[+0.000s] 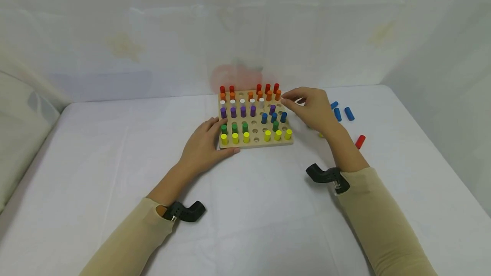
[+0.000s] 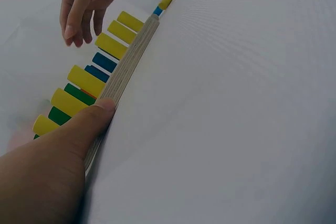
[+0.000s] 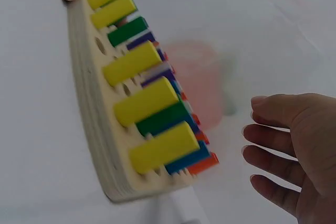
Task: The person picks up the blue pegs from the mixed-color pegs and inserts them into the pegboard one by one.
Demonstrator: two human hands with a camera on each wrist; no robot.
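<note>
Head view: a wooden pegboard point(image 1: 255, 130) is filled with coloured peg rows, some holes bare. It is steadied by the flat, relaxed left hand point(image 1: 203, 146); the right hand point(image 1: 312, 107) is held empty, fingers loose.

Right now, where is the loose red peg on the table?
In the head view, the red peg lies alone on the white table, right of the pegboard, beyond the right hand and nearer than the blue pegs.

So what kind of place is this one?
Probably a staged recording setup, not a home: a table under white cloth, plain white sheeting behind, and only a pegboard with loose pegs on it.
</note>
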